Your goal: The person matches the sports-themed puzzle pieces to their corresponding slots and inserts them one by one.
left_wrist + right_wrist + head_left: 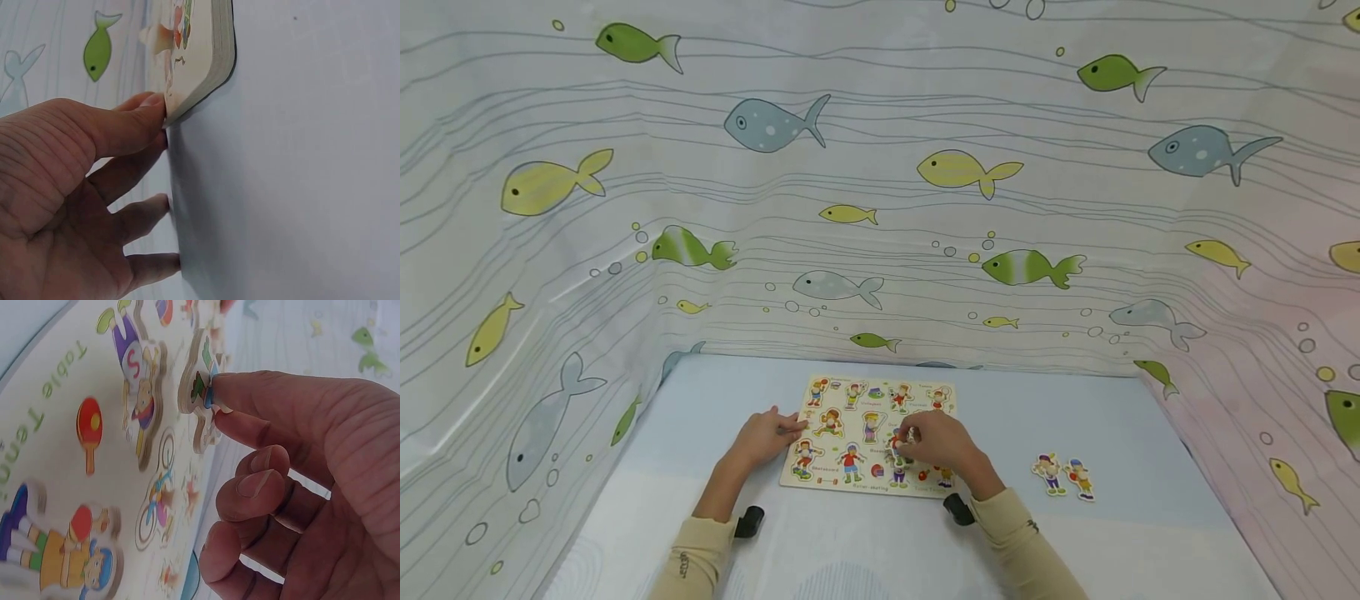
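A wooden picture puzzle board (852, 429) with printed sports figures lies flat on the table. My left hand (763, 437) touches its left edge, the thumb (147, 115) against the board's corner and the other fingers loosely extended by the table surface. Over the board's right half, my right hand (940, 442) pinches a figure-shaped puzzle piece (199, 387) between thumb and index finger, with the other fingers curled below. The piece is tilted up from the board and partly covered by the fingertips. Close by sits a piece with an S on its shirt (133, 362).
Two loose figure pieces, one (1049, 475) beside the other (1080, 481), lie on the table to the right of the board. Fish-patterned sheeting (910, 308) rises behind and on both sides. A black wrist device (957, 510) shows near the right sleeve.
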Demonstrator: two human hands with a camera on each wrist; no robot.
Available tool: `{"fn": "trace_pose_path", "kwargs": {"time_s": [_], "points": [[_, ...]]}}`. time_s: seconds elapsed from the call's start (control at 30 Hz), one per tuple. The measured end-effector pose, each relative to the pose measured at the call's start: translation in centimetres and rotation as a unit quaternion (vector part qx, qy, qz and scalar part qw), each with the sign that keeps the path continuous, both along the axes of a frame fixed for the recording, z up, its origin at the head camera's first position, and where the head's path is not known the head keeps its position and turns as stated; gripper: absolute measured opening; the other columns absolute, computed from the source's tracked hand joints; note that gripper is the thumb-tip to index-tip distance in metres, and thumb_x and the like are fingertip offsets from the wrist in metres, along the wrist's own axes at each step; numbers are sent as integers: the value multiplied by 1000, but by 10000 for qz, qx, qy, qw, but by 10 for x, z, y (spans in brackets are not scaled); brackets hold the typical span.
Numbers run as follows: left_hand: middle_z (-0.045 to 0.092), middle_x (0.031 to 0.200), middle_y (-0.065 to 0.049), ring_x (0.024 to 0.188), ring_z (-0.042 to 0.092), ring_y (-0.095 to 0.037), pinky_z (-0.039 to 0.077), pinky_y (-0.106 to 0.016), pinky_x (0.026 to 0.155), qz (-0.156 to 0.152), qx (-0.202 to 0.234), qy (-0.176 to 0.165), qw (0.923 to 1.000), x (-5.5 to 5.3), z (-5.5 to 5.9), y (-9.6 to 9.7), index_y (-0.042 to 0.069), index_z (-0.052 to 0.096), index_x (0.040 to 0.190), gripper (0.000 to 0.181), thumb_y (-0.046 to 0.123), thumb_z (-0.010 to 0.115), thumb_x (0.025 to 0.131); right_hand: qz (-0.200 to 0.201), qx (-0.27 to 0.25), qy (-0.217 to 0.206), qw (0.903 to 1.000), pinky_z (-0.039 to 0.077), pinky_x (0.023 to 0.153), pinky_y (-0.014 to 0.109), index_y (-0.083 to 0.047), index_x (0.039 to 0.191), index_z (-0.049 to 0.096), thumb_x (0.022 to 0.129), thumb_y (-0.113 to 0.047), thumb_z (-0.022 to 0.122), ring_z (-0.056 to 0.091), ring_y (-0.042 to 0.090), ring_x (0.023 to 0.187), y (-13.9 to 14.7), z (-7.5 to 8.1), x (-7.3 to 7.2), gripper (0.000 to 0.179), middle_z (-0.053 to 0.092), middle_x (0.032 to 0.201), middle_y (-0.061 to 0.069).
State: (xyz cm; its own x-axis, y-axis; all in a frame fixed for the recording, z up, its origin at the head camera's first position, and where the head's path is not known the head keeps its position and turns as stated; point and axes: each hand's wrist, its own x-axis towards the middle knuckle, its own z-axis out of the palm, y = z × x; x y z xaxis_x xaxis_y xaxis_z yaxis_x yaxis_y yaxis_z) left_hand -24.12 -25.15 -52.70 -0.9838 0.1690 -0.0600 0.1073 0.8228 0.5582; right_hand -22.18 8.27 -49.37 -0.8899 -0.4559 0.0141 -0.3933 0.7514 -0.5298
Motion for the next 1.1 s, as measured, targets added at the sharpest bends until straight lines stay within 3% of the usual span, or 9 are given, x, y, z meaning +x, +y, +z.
{"fn": "trace_pose_path", "kwargs": {"time_s": [0.67, 0.87, 1.1], "points": [[58, 135, -11, 139, 30, -47, 22, -63, 112, 23, -71, -63, 10000, -1, 2, 1, 13, 74, 115, 24, 18, 70, 92, 459, 264, -110, 9985, 33, 44, 23, -23, 86, 70, 89, -26, 73, 43, 5, 50, -49, -2, -6, 5, 53, 61, -10], [57, 135, -11, 139, 30, -48, 22, -64, 112, 34, -91, -40, 9999, -1, 1, 0, 14, 74, 116, 25, 19, 70, 92, 476, 268, -217, 9983, 35, 44, 24, -24, 89, 71, 89, -28, 73, 47, 6, 50, -57, -5, -6, 5, 55, 63, -11], [58, 135, -12, 139, 30, -48, 22, -63, 112, 36, -92, -72, 9999, 0, 1, 0, 14, 73, 116, 25, 19, 70, 92, 465, 191, -287, 9983, 35, 43, 23, -23, 87, 69, 88, -26, 73, 51, 5, 47, -69, -9, -6, 5, 55, 54, -13]]}}
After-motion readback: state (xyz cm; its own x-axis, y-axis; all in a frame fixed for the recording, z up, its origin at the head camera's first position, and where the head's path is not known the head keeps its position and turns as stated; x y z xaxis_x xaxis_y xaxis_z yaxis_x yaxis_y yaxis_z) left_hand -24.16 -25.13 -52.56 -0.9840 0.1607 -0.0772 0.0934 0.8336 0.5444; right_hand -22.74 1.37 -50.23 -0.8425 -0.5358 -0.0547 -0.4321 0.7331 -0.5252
